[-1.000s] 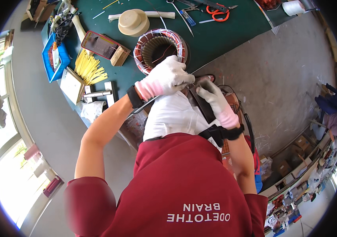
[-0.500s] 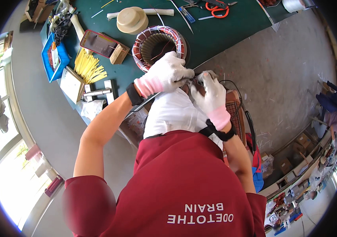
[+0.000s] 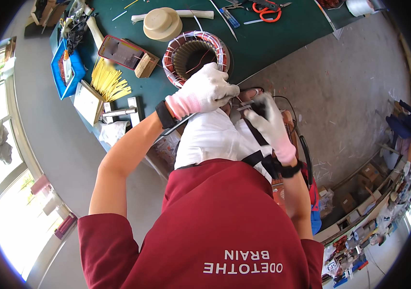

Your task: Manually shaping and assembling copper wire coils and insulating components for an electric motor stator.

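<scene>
A motor stator, ringed with copper windings laced in white cord, stands on the green bench. My left hand, in a white glove with a pink cuff, is closed just in front of it. A thin wire runs from its pinched fingertips toward my right hand. My right hand, gloved the same way, is slightly blurred and closed around a small grey metal piece whose kind I cannot make out. Both hands are above my lap, beyond the bench's near edge.
Left of the stator are a phone against a wooden block, yellow strips and a blue tray. Behind it lie a cream stepped disc, a pale mallet-like stick and orange-handled scissors. Scraps litter the floor.
My right hand has drawn away from the left, moving right and toward my body, so the thin wire and the grey piece now show between them. My left hand has hardly moved.
</scene>
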Action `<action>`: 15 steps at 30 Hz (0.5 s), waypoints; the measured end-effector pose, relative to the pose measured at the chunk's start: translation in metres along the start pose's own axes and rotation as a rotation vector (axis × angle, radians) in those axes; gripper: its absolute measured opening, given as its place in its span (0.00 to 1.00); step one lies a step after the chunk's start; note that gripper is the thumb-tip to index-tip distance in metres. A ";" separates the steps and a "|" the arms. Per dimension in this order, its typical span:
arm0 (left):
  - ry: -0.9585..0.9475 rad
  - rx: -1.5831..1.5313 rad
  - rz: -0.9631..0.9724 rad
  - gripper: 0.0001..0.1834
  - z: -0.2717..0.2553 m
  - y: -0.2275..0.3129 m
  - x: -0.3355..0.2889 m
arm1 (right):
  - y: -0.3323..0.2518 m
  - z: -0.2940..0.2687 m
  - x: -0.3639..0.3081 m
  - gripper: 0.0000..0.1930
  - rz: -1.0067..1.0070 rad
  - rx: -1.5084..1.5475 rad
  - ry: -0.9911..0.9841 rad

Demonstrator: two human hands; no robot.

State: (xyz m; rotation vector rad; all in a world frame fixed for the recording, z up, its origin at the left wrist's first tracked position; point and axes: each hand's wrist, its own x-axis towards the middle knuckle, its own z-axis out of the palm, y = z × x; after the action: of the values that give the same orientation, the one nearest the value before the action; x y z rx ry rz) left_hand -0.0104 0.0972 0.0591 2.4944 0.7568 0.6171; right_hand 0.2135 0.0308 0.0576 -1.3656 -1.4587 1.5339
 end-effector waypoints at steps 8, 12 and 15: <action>-0.026 0.013 -0.011 0.13 0.002 0.000 -0.005 | 0.003 -0.001 -0.004 0.12 0.481 0.859 -0.154; -0.038 0.010 -0.023 0.14 0.002 0.001 -0.004 | 0.004 0.011 0.017 0.09 0.535 0.790 -0.218; -0.011 -0.018 -0.057 0.14 -0.001 0.003 -0.005 | 0.025 -0.001 -0.002 0.11 0.163 0.267 -0.092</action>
State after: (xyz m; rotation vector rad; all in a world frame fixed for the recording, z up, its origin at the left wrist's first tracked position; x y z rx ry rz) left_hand -0.0138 0.0918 0.0604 2.4489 0.8114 0.5876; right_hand 0.2207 0.0238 0.0346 -1.2934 -1.1662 1.8430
